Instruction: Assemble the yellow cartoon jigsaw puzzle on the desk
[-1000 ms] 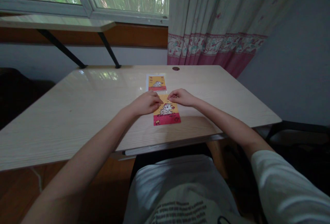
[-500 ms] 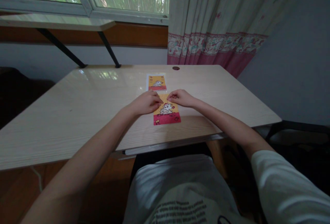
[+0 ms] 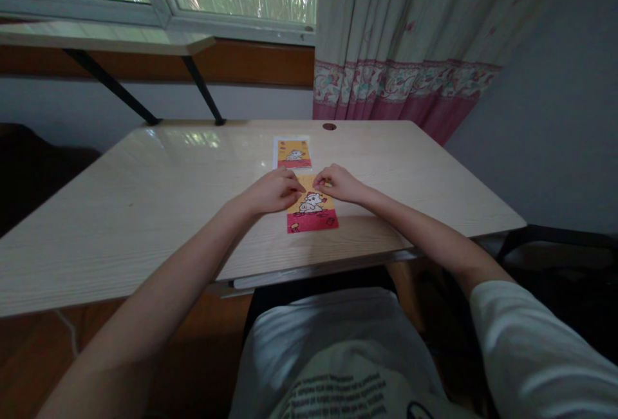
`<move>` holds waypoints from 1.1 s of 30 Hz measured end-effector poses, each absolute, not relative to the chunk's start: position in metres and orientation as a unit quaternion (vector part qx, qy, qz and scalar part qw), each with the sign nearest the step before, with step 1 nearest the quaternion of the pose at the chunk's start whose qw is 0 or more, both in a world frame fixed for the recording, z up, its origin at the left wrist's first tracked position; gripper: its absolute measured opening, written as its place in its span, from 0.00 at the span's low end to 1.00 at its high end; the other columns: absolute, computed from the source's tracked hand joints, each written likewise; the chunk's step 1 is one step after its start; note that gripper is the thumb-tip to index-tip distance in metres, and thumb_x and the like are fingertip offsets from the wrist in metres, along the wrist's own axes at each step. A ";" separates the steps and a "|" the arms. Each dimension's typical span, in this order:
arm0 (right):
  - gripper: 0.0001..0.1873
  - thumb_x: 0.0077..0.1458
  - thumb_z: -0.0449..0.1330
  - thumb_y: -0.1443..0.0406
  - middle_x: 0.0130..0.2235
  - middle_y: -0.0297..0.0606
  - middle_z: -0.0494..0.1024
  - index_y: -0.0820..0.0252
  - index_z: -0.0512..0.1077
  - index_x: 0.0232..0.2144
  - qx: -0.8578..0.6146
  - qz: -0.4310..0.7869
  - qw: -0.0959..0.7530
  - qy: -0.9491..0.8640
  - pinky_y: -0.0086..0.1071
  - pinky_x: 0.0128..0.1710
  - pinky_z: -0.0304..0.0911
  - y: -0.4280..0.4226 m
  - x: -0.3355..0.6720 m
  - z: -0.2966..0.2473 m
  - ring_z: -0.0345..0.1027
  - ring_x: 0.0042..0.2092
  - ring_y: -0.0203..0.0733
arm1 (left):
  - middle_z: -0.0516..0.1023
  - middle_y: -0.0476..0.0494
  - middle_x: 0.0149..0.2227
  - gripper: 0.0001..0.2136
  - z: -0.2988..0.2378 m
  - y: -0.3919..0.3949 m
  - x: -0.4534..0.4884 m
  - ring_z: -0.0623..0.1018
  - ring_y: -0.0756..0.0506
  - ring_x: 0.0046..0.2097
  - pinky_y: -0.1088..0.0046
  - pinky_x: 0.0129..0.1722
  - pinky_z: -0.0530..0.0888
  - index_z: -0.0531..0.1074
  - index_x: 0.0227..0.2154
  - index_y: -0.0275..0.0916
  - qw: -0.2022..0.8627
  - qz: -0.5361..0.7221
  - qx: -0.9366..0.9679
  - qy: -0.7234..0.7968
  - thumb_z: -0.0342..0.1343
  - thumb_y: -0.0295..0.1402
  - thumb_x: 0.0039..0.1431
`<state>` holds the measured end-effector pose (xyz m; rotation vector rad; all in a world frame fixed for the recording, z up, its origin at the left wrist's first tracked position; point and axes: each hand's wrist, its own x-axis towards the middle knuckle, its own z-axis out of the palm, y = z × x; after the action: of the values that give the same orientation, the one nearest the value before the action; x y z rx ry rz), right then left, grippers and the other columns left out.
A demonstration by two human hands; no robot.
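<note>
A yellow and red envelope point(image 3: 313, 213) with a cartoon animal lies flat on the pale wooden table point(image 3: 159, 200) in front of me. My left hand point(image 3: 270, 192) rests on its top left corner with the fingers curled and pinched on the edge. My right hand point(image 3: 338, 183) pinches the top right corner the same way. The envelope's upper edge is hidden under my fingers. A second, similar envelope point(image 3: 292, 153) in a clear sleeve lies just beyond, apart from both hands.
A round cable hole point(image 3: 329, 127) sits near the table's far edge. Behind are a window, a wall shelf on black brackets point(image 3: 111, 39), and a pink-bordered curtain point(image 3: 405, 52) at the right. My lap in a white shirt is below the table's near edge.
Both hands stay pinched on the envelope's top corners; the fingers shift only slightly. The envelope has not moved.
</note>
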<state>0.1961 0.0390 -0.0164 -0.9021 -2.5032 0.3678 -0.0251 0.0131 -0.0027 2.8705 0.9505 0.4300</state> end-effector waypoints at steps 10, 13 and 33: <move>0.10 0.44 0.63 0.63 0.30 0.35 0.74 0.62 0.74 0.31 -0.416 0.218 0.236 -0.851 0.27 0.33 0.55 0.045 0.198 -0.019 0.64 0.32 0.35 | 0.72 0.40 0.35 0.11 -0.003 0.013 -0.025 0.70 0.43 0.39 0.65 0.42 0.67 0.75 0.37 0.36 0.045 0.141 0.940 0.306 0.50 0.30 0.54; 0.12 0.42 0.64 0.61 0.30 0.35 0.74 0.61 0.74 0.31 -0.444 0.213 0.239 -0.837 0.28 0.34 0.55 0.046 0.198 -0.021 0.63 0.32 0.35 | 0.72 0.40 0.34 0.11 -0.002 0.012 -0.024 0.70 0.43 0.39 0.65 0.42 0.66 0.75 0.38 0.36 0.044 0.138 0.940 0.309 0.50 0.30 0.55; 0.15 0.43 0.62 0.56 0.31 0.33 0.70 0.59 0.73 0.32 -0.481 0.160 0.213 -0.835 0.30 0.37 0.54 0.044 0.202 -0.020 0.61 0.34 0.37 | 0.68 0.38 0.41 0.15 -0.003 0.002 -0.009 0.68 0.42 0.43 0.62 0.45 0.65 0.73 0.42 0.38 -0.006 0.121 0.946 0.301 0.44 0.37 0.61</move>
<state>0.2025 0.0436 -0.0199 -1.3355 -2.3184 0.4451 -0.0088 0.0017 -0.0035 2.9821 0.9500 0.3831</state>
